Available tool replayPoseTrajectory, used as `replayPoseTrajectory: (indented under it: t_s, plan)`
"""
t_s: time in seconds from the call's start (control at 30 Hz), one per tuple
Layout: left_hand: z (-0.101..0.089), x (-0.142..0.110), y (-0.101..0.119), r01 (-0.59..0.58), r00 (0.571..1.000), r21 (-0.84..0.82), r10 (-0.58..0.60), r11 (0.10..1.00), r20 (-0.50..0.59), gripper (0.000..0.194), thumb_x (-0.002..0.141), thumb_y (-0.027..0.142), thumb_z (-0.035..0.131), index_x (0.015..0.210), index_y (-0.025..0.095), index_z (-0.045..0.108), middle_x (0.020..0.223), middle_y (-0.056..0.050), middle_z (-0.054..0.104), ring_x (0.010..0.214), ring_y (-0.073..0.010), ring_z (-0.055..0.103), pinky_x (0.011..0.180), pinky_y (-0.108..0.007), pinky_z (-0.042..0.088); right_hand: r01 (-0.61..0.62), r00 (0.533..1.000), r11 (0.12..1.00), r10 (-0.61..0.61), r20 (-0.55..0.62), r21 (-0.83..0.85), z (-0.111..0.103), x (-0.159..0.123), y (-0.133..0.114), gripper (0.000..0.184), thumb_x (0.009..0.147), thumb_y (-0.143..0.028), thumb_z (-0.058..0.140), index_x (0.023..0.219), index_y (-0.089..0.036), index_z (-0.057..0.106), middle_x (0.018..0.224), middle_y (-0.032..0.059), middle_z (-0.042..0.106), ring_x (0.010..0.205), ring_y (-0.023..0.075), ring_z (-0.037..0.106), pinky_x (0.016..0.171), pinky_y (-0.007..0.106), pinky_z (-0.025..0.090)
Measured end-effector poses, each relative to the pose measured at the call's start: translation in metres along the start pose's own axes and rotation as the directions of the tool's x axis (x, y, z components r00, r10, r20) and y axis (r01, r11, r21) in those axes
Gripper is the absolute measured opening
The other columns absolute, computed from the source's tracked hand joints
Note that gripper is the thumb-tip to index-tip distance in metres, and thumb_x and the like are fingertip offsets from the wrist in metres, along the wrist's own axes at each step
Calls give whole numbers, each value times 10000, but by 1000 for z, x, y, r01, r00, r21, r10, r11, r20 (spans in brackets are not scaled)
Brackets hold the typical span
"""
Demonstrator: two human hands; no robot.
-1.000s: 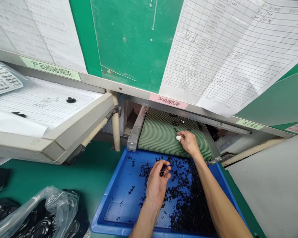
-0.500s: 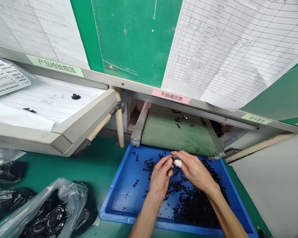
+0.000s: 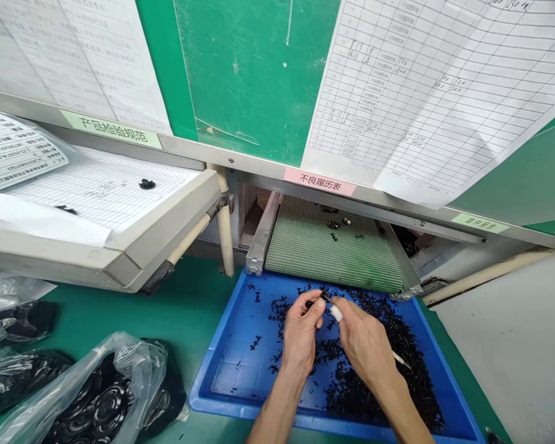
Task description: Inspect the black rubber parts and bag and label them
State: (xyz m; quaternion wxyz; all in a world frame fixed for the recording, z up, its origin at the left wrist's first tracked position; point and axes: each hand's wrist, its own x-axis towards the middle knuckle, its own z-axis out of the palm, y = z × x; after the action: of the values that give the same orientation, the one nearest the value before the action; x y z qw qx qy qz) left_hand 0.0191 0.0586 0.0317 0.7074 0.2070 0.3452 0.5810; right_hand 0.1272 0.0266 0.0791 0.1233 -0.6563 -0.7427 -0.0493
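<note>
Desk: green [image 3: 208, 302], under the tray and the bag.
Blue tray: on the desk [image 3: 240, 408], below both my hands; black bits [image 3: 361, 394] scattered, thickest toward the right. Anything I drop here would be hard to pick out among them.
Belt: green, ribbed [image 3: 333, 259], its near end at the tray's far edge; a few dark pieces [image 3: 333, 225] lie on it.
Clear bag: left of the tray [image 3: 141, 364], mouth open, black round pieces inside.
Right hand: fingers closed round the tool [image 3: 367, 345], at the left fingertips.
Left hand: thumb and fingers pinched on the part [image 3: 300, 339]; a loose pinch could let it twist or fall.
Thin tool: point at the part [image 3: 328, 300]; too much push, and it may skid into my left fingertips or score the surface.
White wrap: on a right finger [image 3: 337, 312]; bulky, could dull my feel.
Small black part: in my left fingertips [image 3: 309, 304], above the tray; outline mostly hidden.
</note>
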Motion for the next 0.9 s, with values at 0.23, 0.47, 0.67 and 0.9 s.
replayPoseTrajectory:
  t_s: [0.23,0.47,0.67,0.9]
  plan:
    - [2,-5,4,-113,993,197,115,974,-2,335,726,377,729,988,173,684,666,37,510,552,-63,392,519,-191,337,23,992,992,-38,-123,-122,5,-1,-1,356,862,-69,406,1137,-212,582,899,43,660,782,170,622,643,232,412]
    - [2,-3,-1,-162,986,213,165,963,3,277,702,349,742,911,173,692,856,-23,629,782,-138,551,736,-246,436,42,993,999,-44,-110,-21,5,-7,-1,383,858,-62,378,1142,-206,592,896,44,660,791,168,618,671,236,430]
    - [3,-4,1,-191,980,279,200,941,-5,211,709,302,734,876,177,709,849,-25,656,808,-154,573,783,-257,432,-31,999,999,31,-6,25,-5,-9,-6,409,861,-67,360,1173,-214,580,952,58,662,786,177,638,644,249,440]
    - [4,-5,4,-181,981,240,193,954,-30,241,675,287,762,877,166,706,828,-34,658,793,-163,573,754,-258,433,-32,999,999,32,-39,-2,-2,-4,-9,328,867,-69,364,1021,-201,621,905,72,667,795,186,617,674,247,418]
